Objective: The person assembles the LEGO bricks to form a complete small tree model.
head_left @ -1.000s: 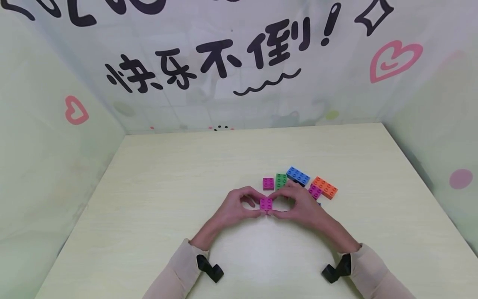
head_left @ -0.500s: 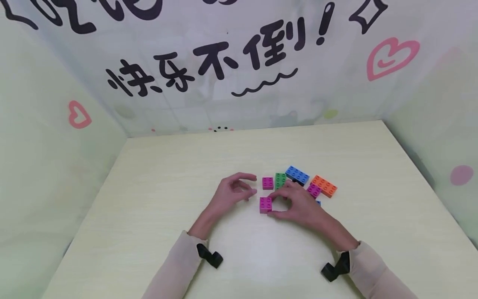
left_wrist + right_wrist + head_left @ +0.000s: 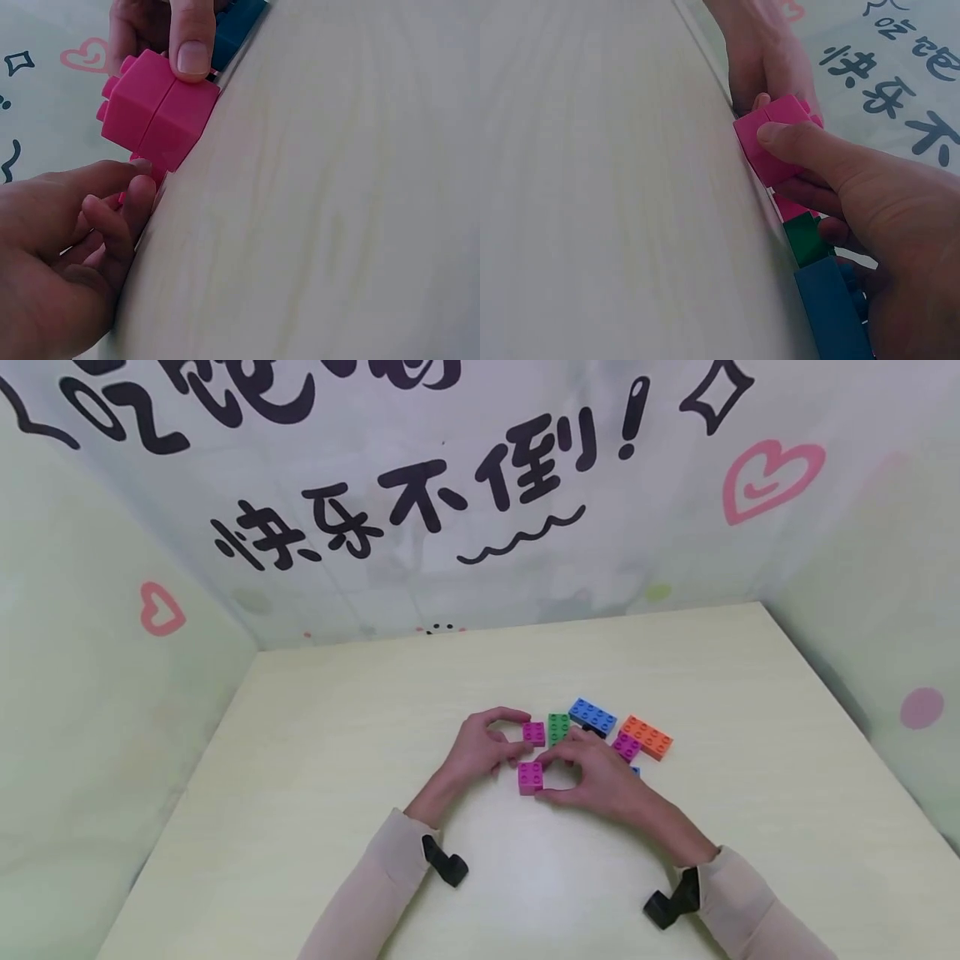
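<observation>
Two pink toy bricks stacked together, the stack (image 3: 530, 778), are pinched between the thumb and fingers of my right hand (image 3: 596, 775). A seam runs between them in the left wrist view, where the pink stack (image 3: 159, 112) is tilted. Just behind it lies a single pink brick (image 3: 533, 734), and my left hand (image 3: 482, 745) has its thumb and a finger on opposite edges of that brick. In the right wrist view the stack (image 3: 769, 146) partly hides the single brick (image 3: 789, 204).
Right of the single brick sit a green brick (image 3: 558, 727), a long blue brick (image 3: 592, 715) with a dark piece by it, another pink brick (image 3: 627, 746) and an orange brick (image 3: 648, 738). A blue piece (image 3: 635, 772) is mostly hidden by the right hand. Fabric walls surround the table (image 3: 337, 727).
My left hand let go of the pink stack, drew back left, then came to the single pink brick behind. My right hand keeps its hold on the stack. The head view tilted slightly.
</observation>
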`<state>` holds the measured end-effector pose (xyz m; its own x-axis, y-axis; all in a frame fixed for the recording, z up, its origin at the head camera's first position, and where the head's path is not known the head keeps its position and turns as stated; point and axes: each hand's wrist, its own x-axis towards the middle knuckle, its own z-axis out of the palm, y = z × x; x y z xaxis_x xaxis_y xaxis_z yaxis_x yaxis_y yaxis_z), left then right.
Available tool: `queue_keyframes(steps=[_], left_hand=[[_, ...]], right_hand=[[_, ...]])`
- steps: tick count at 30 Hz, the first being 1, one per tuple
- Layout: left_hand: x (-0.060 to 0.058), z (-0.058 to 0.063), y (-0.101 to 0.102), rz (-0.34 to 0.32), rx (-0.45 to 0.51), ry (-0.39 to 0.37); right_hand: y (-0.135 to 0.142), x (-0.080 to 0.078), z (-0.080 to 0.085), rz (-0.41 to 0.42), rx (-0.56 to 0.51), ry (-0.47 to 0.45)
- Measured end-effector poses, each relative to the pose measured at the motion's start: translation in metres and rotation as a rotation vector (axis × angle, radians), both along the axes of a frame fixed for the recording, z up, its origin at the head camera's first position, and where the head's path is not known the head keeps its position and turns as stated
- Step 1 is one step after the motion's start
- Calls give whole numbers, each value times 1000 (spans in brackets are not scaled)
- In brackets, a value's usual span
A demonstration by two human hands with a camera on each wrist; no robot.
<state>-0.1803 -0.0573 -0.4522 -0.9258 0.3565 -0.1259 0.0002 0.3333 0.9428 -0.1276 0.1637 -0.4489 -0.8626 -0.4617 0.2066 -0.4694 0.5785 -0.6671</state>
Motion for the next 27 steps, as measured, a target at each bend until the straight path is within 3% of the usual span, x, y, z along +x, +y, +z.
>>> queue_keyframes(steps=[1, 16, 27], left_hand=[[-2, -5, -1, -1, -6, 0], [-1, -1, -3, -3, 13, -2], [8, 15, -10, -8, 42, 19]], right_hand=[[0, 0, 0, 2, 1, 2], [-2, -2, 1, 7, 13, -1], [-2, -1, 1, -9, 19, 8]])
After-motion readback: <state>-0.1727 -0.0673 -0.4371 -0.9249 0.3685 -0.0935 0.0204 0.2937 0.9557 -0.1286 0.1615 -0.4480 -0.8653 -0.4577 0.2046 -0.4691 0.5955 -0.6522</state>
